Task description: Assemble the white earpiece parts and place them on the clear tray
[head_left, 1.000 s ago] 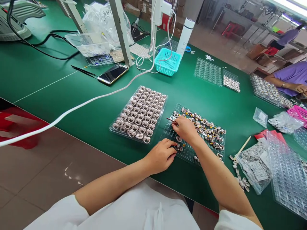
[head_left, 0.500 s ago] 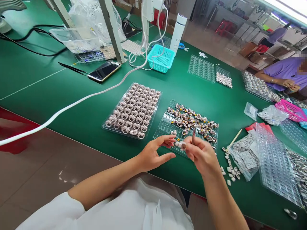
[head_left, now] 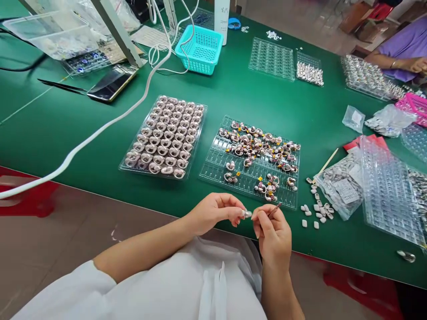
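Observation:
My left hand (head_left: 216, 213) pinches a small shiny whitish part (head_left: 247, 214) between thumb and fingertips, above the table's front edge. Close on its right, my right hand (head_left: 273, 231) is closed around a thin dark brown tool (head_left: 275, 210), whose end sticks up past the fingers. The right fingertips are almost at the part; whether they touch it I cannot tell. Just beyond both hands lies a clear plastic tray (head_left: 213, 171) with a heap of small looped earpiece-like parts (head_left: 256, 144) with yellow tabs. Left of it is a tray (head_left: 163, 138) filled with rows of beige ring-shaped pieces.
Loose beige caps (head_left: 322, 211) and a plastic bag (head_left: 343, 182) lie to the right, beside stacked clear trays (head_left: 390, 191). A white cable (head_left: 110, 126) crosses the left side. Farther back are a phone (head_left: 111, 84), turquoise basket (head_left: 200, 50) and white bottle (head_left: 221, 20). A co-worker's arm (head_left: 390, 62) shows at right.
Both hands have come back from the tray towards my body. My left fingers, spread before, now pinch the small part that was at my right fingertips. The view has tilted down.

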`<action>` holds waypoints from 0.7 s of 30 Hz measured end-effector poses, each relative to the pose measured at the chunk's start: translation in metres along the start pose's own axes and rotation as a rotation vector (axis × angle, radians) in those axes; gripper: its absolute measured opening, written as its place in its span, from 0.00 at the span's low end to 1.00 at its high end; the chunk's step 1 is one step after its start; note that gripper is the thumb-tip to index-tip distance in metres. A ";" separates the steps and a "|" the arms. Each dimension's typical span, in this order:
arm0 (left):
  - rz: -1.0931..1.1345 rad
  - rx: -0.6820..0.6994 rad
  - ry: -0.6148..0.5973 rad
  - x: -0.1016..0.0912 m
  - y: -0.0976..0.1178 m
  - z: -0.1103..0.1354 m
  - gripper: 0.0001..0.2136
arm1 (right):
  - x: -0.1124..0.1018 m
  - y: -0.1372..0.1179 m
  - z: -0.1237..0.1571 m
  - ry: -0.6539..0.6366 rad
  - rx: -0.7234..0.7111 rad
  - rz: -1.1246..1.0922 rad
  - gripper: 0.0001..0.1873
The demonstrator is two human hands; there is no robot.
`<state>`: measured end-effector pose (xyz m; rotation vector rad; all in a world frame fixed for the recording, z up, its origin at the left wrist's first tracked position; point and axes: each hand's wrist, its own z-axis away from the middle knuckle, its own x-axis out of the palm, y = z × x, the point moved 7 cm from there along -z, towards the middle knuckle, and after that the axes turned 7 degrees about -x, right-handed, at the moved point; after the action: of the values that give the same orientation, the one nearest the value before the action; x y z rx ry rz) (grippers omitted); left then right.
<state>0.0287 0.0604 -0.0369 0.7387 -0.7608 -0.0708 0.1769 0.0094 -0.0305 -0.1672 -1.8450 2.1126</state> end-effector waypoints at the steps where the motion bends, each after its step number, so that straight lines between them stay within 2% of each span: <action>1: 0.052 -0.042 0.000 -0.001 -0.004 -0.002 0.12 | -0.001 0.000 0.001 -0.024 -0.034 0.047 0.07; 4: 0.202 -0.148 0.006 -0.003 -0.012 -0.007 0.12 | -0.005 -0.007 0.004 -0.080 -0.179 0.225 0.04; 7: 0.283 -0.212 -0.018 0.000 -0.015 -0.008 0.11 | -0.001 -0.017 0.005 -0.179 -0.335 0.373 0.08; 10: 0.324 -0.278 -0.075 0.006 -0.017 -0.007 0.11 | 0.008 -0.024 0.005 -0.298 -0.435 0.427 0.11; 12: 0.334 -0.305 -0.087 0.006 -0.018 -0.006 0.11 | 0.012 -0.027 0.004 -0.332 -0.473 0.424 0.11; 16: 0.243 -0.261 -0.080 0.001 -0.014 -0.006 0.11 | 0.011 -0.024 0.001 -0.322 -0.424 0.407 0.09; 21: -0.030 -0.069 -0.045 -0.002 0.001 -0.001 0.14 | 0.002 -0.015 -0.003 -0.217 -0.261 0.310 0.02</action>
<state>0.0280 0.0621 -0.0380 0.6850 -0.7862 -0.1403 0.1780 0.0143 -0.0163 -0.3143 -2.3563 2.1461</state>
